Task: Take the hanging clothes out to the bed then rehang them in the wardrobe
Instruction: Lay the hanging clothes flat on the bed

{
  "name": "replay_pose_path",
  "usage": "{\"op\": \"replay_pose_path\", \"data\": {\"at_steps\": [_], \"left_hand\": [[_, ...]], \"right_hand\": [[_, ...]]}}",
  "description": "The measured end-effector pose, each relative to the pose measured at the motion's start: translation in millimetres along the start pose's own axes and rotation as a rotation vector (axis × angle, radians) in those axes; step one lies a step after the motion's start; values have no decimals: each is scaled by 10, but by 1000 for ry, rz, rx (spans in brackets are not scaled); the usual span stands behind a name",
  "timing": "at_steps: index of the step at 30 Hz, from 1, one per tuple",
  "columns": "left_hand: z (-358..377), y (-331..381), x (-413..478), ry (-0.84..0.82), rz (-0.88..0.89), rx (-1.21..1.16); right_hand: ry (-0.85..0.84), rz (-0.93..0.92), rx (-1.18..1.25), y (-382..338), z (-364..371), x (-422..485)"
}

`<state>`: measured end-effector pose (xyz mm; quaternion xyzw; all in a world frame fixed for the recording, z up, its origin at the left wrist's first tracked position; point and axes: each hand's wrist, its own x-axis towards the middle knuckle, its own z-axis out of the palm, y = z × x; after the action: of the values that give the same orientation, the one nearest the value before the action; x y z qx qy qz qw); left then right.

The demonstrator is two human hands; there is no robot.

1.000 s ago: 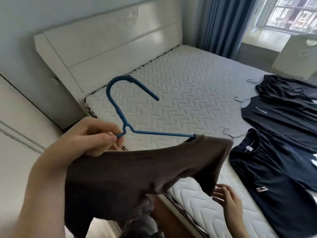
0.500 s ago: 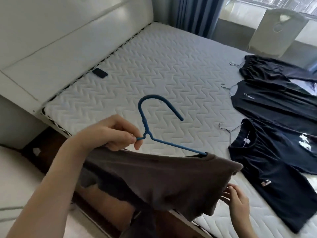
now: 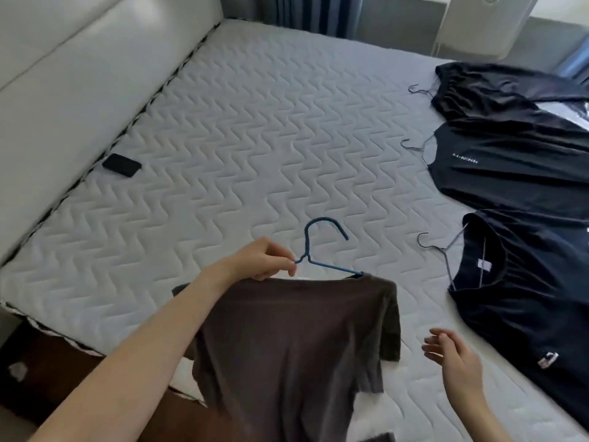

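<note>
Left grip (image 3: 264,261) pinches the blue hanger (image 3: 322,250) above the near edge of the bed (image 3: 255,138); right grip (image 3: 452,352) spread, empty. Held so lightly, the tilted hanger could shed the brown shirt (image 3: 287,339) floorward.

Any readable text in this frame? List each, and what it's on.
"LI-NING": white print on the chest of the middle black shirt.
Too blurred to read: the patch low on the navy T-shirt.
Too small to read: its white neck tag.
Cut off, unreadable: white marks at the right edge.
</note>
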<state>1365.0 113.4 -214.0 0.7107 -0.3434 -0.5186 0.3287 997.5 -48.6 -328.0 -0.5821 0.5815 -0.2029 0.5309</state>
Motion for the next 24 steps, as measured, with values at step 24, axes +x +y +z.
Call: {"op": "replay_pose_path", "data": {"at_steps": [24], "left_hand": [[204,-1538,4821,426,232,597]], "right_hand": [[73,-625,-740,1464,976,3724]]}}
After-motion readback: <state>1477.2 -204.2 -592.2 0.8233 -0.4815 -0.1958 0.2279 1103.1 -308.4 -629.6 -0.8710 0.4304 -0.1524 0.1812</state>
